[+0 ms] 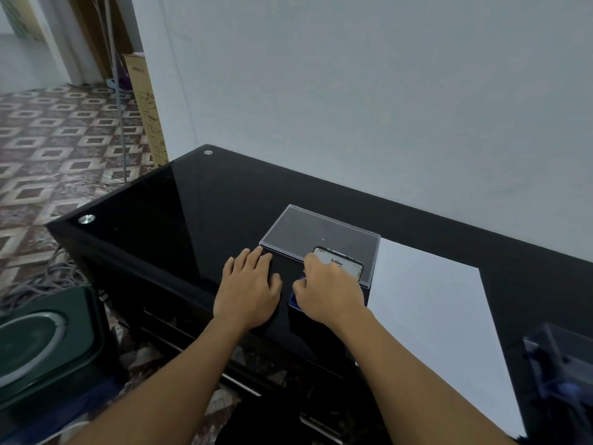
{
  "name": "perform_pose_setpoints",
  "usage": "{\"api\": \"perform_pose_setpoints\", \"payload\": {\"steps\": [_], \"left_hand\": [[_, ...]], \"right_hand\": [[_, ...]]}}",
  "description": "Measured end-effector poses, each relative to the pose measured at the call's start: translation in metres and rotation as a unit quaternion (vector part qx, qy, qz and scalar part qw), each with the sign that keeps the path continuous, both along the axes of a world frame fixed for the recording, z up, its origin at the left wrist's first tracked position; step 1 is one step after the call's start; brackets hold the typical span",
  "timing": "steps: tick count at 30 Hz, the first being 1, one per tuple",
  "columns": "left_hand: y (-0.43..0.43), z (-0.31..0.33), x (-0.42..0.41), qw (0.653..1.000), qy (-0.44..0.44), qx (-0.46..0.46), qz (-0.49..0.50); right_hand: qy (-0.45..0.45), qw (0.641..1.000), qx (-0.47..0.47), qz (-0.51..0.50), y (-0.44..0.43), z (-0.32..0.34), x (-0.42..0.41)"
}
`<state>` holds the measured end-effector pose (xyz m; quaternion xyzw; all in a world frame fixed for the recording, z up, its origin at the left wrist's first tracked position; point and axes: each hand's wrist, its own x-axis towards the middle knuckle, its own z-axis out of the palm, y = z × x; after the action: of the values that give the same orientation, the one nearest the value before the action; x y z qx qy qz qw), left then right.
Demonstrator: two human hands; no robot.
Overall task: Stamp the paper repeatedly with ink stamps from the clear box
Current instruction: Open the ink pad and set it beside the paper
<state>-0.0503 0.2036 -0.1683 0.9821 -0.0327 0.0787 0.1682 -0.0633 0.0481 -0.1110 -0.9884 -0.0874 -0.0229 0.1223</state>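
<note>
A clear plastic box point(308, 229) lies on the black glass table point(199, 200), just left of a white sheet of paper point(430, 300). An ink pad point(345, 263) with its white "Artline" lid raised stands at the box's near right corner; a strip of blue base point(293, 298) shows below. My right hand point(330, 295) covers the pad, its fingers curled at the lid's edge. Beside it on the left, my left hand point(250, 284) rests flat on the glass, its fingertips touching the box's near left corner. No stamp is visible in either hand.
A dark plastic holder point(558, 367) with something blue inside stands at the table's right near edge. The wall runs right behind the table. A green speaker point(41, 345) and tangled cables lie on the patterned floor to the left.
</note>
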Motion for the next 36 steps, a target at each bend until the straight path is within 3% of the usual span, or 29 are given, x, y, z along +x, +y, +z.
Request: {"api": "perform_pose_setpoints", "payload": {"steps": [16, 32, 36], "left_hand": [[-0.002, 0.001, 0.001, 1.000, 0.001, -0.005, 0.006], [-0.002, -0.002, 0.000, 1.000, -0.012, -0.009, 0.007], [-0.001, -0.002, 0.000, 1.000, -0.011, -0.005, 0.007]], "right_hand": [[0.022, 0.998, 0.056, -0.006, 0.000, -0.004, 0.003], [-0.036, 0.999, -0.027, 0.013, -0.002, -0.017, -0.002], [-0.022, 0.999, 0.026, 0.002, -0.001, -0.011, -0.003]]}}
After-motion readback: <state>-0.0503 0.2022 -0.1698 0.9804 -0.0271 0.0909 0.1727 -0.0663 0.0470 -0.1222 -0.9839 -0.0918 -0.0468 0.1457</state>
